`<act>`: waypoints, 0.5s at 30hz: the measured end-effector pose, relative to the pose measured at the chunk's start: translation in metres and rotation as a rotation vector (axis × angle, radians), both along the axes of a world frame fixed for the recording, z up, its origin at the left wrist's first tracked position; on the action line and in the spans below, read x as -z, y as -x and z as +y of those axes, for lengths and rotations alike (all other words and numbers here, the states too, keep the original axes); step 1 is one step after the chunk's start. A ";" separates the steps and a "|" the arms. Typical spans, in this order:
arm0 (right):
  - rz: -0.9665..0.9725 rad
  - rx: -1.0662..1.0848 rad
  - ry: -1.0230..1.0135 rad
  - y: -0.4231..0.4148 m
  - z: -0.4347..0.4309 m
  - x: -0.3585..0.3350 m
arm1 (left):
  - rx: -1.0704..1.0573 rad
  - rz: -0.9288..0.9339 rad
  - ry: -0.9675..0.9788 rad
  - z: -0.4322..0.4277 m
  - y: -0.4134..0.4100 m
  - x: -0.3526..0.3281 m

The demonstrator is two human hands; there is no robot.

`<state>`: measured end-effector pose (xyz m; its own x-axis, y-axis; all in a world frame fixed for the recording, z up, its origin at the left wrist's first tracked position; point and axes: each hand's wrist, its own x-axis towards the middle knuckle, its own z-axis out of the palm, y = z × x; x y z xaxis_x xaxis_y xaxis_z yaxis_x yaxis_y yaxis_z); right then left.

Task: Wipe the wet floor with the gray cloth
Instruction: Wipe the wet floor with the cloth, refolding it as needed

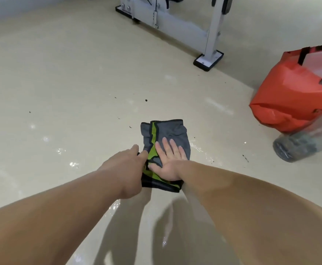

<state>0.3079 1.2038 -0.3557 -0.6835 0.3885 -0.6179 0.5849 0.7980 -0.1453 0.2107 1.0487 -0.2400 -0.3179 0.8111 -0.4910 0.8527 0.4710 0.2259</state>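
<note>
Glossy beige floor [60, 92] spreads under the person, with wet sheen and small puddles glinting on the near side of the fingers and to their left. Both bare arms reach forward and down. The right hand [168, 161] lies flat on the gray cloth [175, 131], fingers [172, 145] straight and spread, pressing it to the floor. The left hand [126, 167] sits just beside it, fingers curled over the cloth's left edge and pinching it. The cloth is crumpled, its green underside showing between the two hands. Just past the fingertips lie dark specks [146, 100]. Farther off to the right of the fingers sit an orange bag [282, 100] and a clear bottle [298, 148] on its side. Beyond stands a metal frame [212, 35].
</note>
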 end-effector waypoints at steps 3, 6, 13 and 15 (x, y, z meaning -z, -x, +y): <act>-0.006 -0.088 0.028 -0.006 0.026 -0.001 | -0.032 0.004 -0.042 0.035 -0.026 0.008; 0.053 -0.197 0.017 -0.017 0.057 0.003 | -0.079 0.011 -0.043 0.060 -0.059 0.027; 0.152 -0.122 -0.041 -0.071 0.145 0.015 | -0.245 -0.002 -0.079 0.064 -0.114 0.048; 0.181 -0.013 -0.081 -0.101 0.162 0.020 | -0.224 -0.030 -0.060 0.058 -0.125 0.045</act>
